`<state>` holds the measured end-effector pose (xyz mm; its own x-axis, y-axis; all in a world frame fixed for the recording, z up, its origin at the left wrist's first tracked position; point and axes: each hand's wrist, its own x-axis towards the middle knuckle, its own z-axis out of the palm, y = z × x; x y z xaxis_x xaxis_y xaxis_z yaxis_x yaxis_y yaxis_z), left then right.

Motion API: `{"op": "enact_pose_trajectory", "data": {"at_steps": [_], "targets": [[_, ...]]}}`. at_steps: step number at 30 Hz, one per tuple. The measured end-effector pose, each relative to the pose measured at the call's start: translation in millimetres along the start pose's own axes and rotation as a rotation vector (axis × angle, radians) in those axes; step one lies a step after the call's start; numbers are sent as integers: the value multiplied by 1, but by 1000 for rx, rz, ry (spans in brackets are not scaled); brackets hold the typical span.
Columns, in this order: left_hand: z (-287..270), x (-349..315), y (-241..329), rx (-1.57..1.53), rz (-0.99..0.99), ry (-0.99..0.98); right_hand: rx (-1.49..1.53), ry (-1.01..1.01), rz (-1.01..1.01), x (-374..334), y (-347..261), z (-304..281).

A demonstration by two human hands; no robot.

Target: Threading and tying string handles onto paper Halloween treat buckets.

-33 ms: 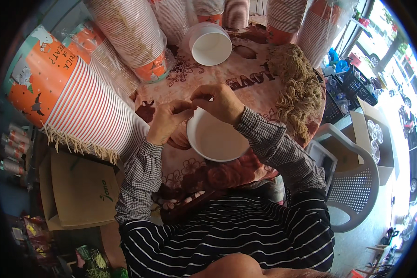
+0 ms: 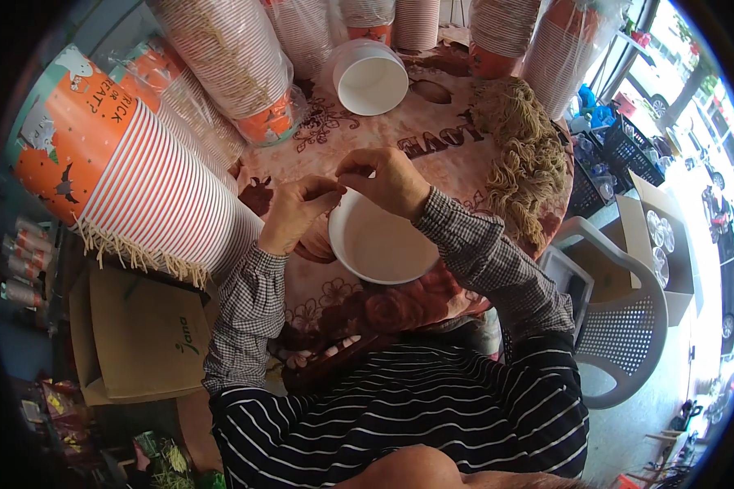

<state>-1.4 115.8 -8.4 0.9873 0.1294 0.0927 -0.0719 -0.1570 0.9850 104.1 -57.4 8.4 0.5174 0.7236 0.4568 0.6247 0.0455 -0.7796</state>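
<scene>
A white paper bucket point(image 2: 383, 253) lies on the tablecloth in front of me, its pale inside turned toward me. At its far left rim my left hand point(image 2: 295, 208) is closed, thumb and fingers pinched together. My right hand point(image 2: 387, 183) is pinched too, its fingertips close to those of the left. Whatever is between the fingertips is too small to make out. To the right lies a heap of beige cord lengths point(image 2: 520, 155). Further back a second white bucket point(image 2: 372, 85) rests with its opening toward me.
Tall stacks of orange printed buckets with cord handles point(image 2: 167, 187) stand at the left. Wrapped stacks point(image 2: 228, 65) line the table's far side. A cardboard box point(image 2: 143, 334) is below left; a grey plastic chair point(image 2: 628, 350) and black crates point(image 2: 628, 151) are at the right.
</scene>
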Motion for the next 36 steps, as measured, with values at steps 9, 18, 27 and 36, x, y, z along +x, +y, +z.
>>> {"op": "enact_pose_trajectory", "data": {"at_steps": [9,18,27,36], "targets": [[-5,-2,2,49,90,66,3,-10,40,0,-1,1],[2,-10,-11,70,35,119,-41,-19,45,-5,2,-1],[23,11,-9,449,131,107,8,53,24,-11,-3,-4],[34,-3,26,565,437,374,114,100,-25,-14,-4,-12]]}}
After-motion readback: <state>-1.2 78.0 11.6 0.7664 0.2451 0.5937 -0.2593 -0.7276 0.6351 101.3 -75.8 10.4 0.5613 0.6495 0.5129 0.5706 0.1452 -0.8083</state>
